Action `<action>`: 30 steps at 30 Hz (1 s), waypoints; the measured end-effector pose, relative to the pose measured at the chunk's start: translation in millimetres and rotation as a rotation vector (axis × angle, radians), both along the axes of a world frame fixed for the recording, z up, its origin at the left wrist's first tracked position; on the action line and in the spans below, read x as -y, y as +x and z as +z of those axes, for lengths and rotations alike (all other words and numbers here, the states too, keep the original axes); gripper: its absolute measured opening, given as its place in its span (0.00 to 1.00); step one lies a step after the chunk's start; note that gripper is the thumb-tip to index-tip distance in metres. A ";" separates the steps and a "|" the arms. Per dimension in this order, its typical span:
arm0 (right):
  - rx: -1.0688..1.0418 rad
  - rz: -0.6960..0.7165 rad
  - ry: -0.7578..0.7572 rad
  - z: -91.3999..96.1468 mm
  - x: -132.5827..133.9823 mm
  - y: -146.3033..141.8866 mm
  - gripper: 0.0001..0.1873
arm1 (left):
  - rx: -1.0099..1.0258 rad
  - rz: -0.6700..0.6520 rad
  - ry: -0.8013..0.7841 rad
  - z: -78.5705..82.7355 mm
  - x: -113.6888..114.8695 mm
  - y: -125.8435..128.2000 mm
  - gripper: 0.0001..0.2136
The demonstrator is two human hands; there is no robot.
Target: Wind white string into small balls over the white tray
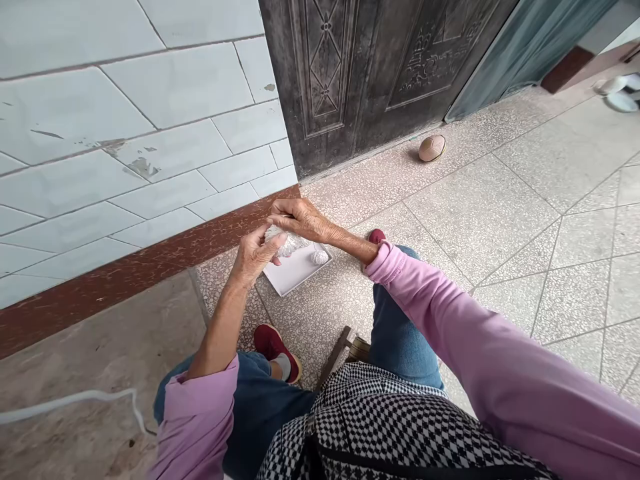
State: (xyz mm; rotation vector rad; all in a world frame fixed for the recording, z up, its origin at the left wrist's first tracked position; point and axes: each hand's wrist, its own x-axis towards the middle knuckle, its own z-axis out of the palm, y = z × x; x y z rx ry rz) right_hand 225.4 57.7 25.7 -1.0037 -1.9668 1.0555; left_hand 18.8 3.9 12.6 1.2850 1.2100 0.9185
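Note:
My left hand point(253, 255) is closed around a white, ruffled, ridged piece point(286, 245), its thumb lying along the near side. Part of that piece is covered by my fingers, and its exact kind cannot be told. My right hand point(303, 219) is just above it, fingers curled in a pinch by its upper edge. Whatever the right fingertips hold is too small or too hidden to make out. Below both hands, a shallow white tray point(293, 279) lies on the floor. A small white ridged ball point(320, 257) sits in its right corner.
A tiled wall point(165, 127) with a brown baseboard rises ahead on the left, beside a dark carved door point(350, 73). A pinkish ball point(432, 148) lies on the speckled floor by the door. A white cord point(75, 399) runs along the lower left.

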 end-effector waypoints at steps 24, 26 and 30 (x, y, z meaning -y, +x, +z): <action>-0.164 -0.004 -0.053 -22.5 -25.5 1.3 0.27 | 0.096 0.004 0.028 -0.6 -2.4 -5.8 0.33; -0.182 -0.004 -0.077 -23.6 -29.3 1.7 0.29 | 0.188 -0.031 -0.015 -0.7 -3.0 -7.0 0.33; -0.153 -0.037 -0.109 -25.5 -32.8 -0.2 0.25 | 0.332 0.016 -0.061 2.3 -2.9 -6.0 0.31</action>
